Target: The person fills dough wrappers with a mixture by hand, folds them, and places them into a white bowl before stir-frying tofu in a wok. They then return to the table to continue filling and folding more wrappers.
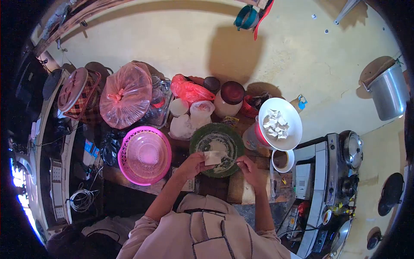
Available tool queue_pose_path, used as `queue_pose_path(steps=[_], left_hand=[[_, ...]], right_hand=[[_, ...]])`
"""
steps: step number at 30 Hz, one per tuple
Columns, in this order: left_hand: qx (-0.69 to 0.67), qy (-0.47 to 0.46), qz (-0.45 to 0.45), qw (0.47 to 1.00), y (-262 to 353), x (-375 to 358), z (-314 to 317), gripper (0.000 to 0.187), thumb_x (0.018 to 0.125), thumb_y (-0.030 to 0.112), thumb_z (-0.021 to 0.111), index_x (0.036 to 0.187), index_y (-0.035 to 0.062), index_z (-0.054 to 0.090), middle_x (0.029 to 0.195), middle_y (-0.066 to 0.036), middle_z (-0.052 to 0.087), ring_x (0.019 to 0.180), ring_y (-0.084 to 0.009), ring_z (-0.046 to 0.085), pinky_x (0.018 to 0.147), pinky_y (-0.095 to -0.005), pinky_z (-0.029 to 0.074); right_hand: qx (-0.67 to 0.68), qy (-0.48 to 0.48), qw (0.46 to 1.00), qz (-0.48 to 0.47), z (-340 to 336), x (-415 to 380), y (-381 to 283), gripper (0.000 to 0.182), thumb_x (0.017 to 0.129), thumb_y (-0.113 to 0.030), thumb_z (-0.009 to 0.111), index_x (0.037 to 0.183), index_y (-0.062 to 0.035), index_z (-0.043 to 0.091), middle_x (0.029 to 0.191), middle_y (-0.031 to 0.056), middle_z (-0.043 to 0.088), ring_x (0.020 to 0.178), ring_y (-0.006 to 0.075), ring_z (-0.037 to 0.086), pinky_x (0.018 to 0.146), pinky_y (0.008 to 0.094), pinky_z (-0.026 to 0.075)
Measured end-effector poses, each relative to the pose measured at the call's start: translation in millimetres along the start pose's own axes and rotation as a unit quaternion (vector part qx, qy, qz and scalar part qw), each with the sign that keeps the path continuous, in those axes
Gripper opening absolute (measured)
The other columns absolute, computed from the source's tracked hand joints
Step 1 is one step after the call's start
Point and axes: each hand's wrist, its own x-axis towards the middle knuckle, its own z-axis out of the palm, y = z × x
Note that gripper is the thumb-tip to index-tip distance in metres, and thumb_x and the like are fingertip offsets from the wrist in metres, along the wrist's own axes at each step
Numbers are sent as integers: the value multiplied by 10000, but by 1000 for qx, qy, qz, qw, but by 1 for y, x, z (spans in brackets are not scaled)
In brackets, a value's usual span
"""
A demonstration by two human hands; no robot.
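My left hand [192, 165] holds a flat, pale square wrapper [212, 158] over the near left part of a green bowl [198, 139]. White floury or pasty residue coats the inside of this bowl. Just right of the wrapper, my right hand [247, 165] pinches the handle of a small spoon [230, 159], its far end over the bowl. A white plate [293, 113] with several folded pale pieces [276, 124] stands at the back right. Below it is a white cup [288, 165] of dark liquid.
A pink basket [123, 160] stands left of the bowl. Behind are a tied plastic bag [125, 95], a red bag [189, 90] and a dark-lidded jar [231, 93]. A wooden board [241, 190] lies near my right forearm. At the right is a stove [332, 168].
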Motion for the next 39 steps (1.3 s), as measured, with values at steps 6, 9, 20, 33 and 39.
queue_pose_path(steps=[6, 9, 20, 33, 39], left_hand=[[-18, -26, -12, 999, -1, -1, -6, 382, 878, 179, 415, 1167, -70, 404, 1143, -151, 500, 1024, -235, 525, 863, -325, 464], [-42, -38, -23, 998, 1, -2, -5, 390, 856, 177, 465, 1158, -66, 418, 1144, -149, 501, 1024, -239, 524, 862, -344, 464], [-7, -12, -42, 999, 3, -5, -3, 389, 873, 194, 452, 1159, -65, 414, 1121, -144, 511, 987, -235, 546, 833, -311, 484], [17, -17, -27, 999, 4, -5, 3, 384, 863, 162, 472, 1152, -83, 411, 1128, -134, 506, 1015, -233, 530, 876, -336, 455], [43, -46, -41, 997, 3, -5, 0, 385, 860, 160, 469, 1163, -70, 413, 1130, -125, 509, 1019, -223, 528, 875, -327, 453]], right_hand=[[-53, 23, 996, -63, 1, -8, -14, 159, 777, 8, 516, 922, -51, 542, 911, 76, 552, 877, 199, 508, 812, 301, 380], [-28, 31, 997, -60, 5, -12, -6, 181, 768, 26, 514, 925, -58, 545, 914, 73, 538, 876, 196, 494, 815, 296, 369], [57, 112, 992, -10, 8, -27, 18, 119, 808, -51, 520, 924, -35, 541, 850, 60, 503, 806, 158, 473, 753, 257, 369], [-149, 171, 973, -31, 24, -4, -35, 266, 745, -97, 617, 997, -44, 550, 908, 103, 575, 850, 211, 562, 757, 309, 432], [45, 136, 983, -118, 42, 4, -50, 167, 707, 1, 619, 868, -32, 586, 853, 103, 597, 809, 221, 587, 729, 306, 450]])
